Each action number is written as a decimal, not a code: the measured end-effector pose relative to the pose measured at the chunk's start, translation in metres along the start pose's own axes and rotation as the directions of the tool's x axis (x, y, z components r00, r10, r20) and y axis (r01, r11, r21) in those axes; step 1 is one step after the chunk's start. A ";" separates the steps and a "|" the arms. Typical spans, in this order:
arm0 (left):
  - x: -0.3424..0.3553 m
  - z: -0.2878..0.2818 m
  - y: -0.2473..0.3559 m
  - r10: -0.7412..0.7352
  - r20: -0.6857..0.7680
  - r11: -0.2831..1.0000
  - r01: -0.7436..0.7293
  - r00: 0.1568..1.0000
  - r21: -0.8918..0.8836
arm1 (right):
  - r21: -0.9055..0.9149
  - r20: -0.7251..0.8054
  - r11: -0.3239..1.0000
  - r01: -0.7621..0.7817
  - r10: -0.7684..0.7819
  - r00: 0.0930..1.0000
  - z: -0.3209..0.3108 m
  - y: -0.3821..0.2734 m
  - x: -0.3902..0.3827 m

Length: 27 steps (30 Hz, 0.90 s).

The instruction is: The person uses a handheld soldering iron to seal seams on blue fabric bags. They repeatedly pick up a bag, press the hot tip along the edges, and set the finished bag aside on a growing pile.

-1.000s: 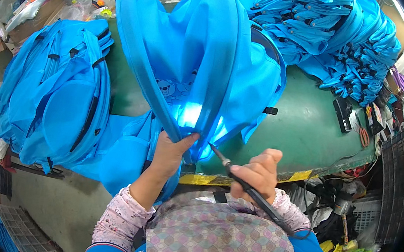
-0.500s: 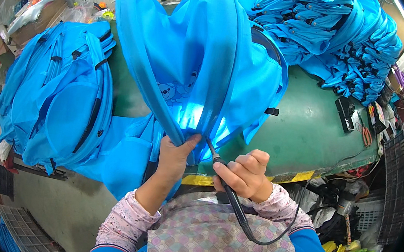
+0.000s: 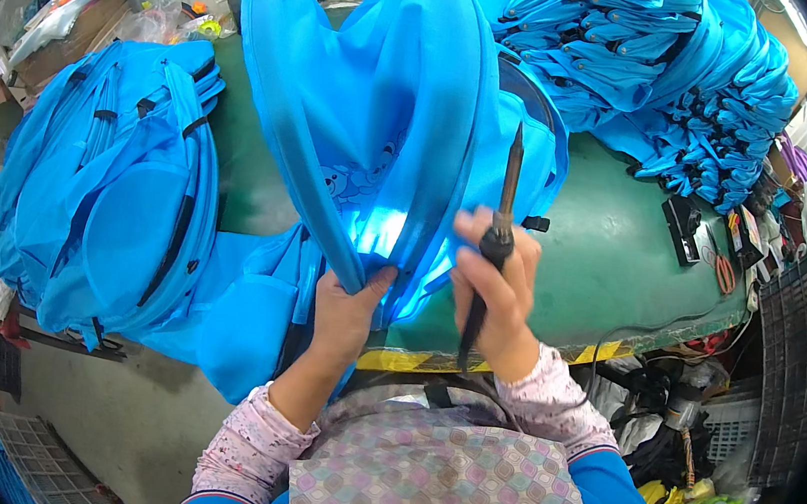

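A large blue fabric piece with thick, curved rims stands open at the middle of the green table, its lower end close to the near edge, probably so that the lower seam lies within easy reach. The left hand grips that lower end where the rims converge: the thumb presses on the near face, while the other fingers are mostly hidden behind the cloth, so this looks like a pinch that steadies the joint. A bright patch lights the fabric just above the thumb, and a printed cartoon animal shows deeper inside. The right hand, slightly blurred, has its fingers curled around the dark handle of a pen-shaped tool. The tool stands nearly upright with its slim tip to the far side, well apart from the pinched spot, perhaps to hold the point clear of the left thumb. A cord hangs at the near right, seemingly out of the work's way. More blue pieces lie stacked at left and heaped at far right, which leaves the middle to the open one; orange-handled scissors rest at right.
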State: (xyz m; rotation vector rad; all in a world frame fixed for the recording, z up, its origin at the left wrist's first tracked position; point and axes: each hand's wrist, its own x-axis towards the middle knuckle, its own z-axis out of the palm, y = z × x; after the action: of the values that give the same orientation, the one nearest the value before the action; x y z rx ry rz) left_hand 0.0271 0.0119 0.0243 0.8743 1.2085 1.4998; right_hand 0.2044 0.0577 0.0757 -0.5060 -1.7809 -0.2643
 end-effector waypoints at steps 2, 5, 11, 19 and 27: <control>-0.014 0.006 0.001 0.219 -0.099 0.944 -0.185 0.971 0.275 | -0.049 0.090 0.999 0.004 0.000 0.996 0.012 0.013 0.010; -0.032 -0.004 -0.014 0.570 -0.116 0.779 -0.490 0.813 0.392 | -0.038 0.050 0.999 -0.038 0.040 0.998 0.020 0.025 0.003; -0.027 -0.004 -0.004 0.205 -0.059 0.979 -0.204 0.977 0.019 | -0.007 0.010 0.996 -0.091 0.091 0.996 -0.002 0.003 -0.003; -0.016 0.016 -0.010 0.269 -0.033 0.955 -0.271 0.963 -0.123 | 0.163 0.087 0.985 0.062 -0.077 0.993 -0.024 -0.027 -0.006; -0.020 0.022 0.004 0.248 -0.072 0.962 -0.255 0.966 -0.101 | 0.124 0.082 0.977 0.175 -0.185 0.979 -0.018 -0.031 -0.004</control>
State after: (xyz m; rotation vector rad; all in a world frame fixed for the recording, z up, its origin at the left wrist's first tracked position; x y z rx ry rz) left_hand 0.0517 -0.0017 0.0349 0.9419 1.0748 1.7899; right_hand 0.2060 0.0220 0.0797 -0.2770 -1.9238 -0.2640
